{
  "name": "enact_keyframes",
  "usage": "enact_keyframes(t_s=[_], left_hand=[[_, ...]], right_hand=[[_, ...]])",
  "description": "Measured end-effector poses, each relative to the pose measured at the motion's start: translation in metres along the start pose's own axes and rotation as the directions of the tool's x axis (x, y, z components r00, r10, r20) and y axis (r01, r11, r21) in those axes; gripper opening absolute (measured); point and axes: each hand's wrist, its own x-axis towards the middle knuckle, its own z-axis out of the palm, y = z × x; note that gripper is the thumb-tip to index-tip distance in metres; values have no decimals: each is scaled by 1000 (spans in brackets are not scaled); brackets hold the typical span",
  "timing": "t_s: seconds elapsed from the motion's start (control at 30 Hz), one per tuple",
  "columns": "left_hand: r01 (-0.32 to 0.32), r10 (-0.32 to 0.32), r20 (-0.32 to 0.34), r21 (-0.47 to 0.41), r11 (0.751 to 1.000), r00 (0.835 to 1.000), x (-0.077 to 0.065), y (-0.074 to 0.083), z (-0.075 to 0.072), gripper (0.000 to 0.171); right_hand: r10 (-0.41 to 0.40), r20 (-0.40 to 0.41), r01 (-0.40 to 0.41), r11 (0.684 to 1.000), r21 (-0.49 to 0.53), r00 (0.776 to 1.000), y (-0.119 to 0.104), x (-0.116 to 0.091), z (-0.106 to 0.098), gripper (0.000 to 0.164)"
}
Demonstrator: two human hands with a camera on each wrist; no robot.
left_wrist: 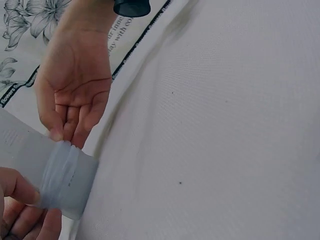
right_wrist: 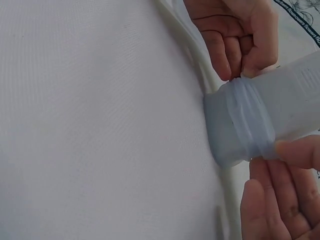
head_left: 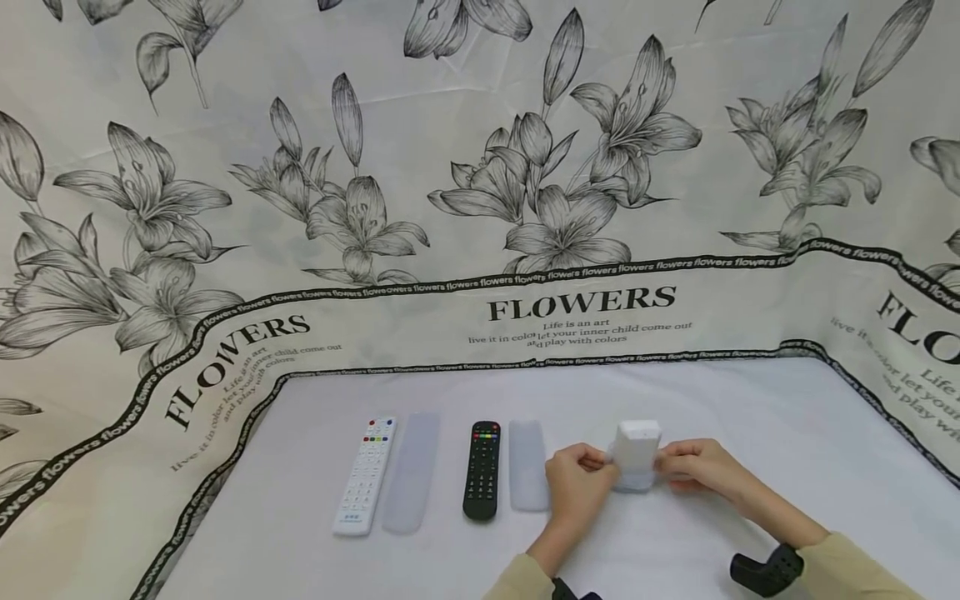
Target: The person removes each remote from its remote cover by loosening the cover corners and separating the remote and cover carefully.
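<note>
A white slab-like device, its kind not clear, stands tilted up between both hands. A translucent bluish sleeve covers its lower end and is bunched in folds around it. My left hand pinches one side of the bunched sleeve between thumb and fingers. On the opposite side, my right hand pinches the sleeve's folded edge. The right wrist view shows the sleeve gathered in rings, with the device's pale body coming out of it. The device's front face cannot be made out.
Left of the hands, a translucent sleeve lies beside a black remote control. Further left are another translucent sleeve and a white remote control. A flower-printed cloth rises behind the white table surface.
</note>
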Motion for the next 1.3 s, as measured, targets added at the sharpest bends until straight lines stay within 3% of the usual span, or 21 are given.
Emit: enact_keyframes(t_s=[0.17,0.47,0.7,1.13,1.3], left_hand=[[2,-2,11,-28,1000,1000,0,-4,-1,8],[10,-7,59,-66,998,998,-4,-8,-1,8],[-48,49,83,-15,999,995,-8,-8,-6,9],[-53,53,121,3,999,991,-9,-3,-8,7],[-2,-3,110,40,999,994,-12,0,-10,5]], right_hand=[[-13,37,11,999,41,999,5,-1,-1,32],[28,1,-28,999,15,1000,1,-3,0,47],[40,5,-40,999,24,999,1,-4,1,50],[-62,125,47,991,126,990,13,-12,-8,41],[-102,134,85,988,126,986,14,-16,-5,39]])
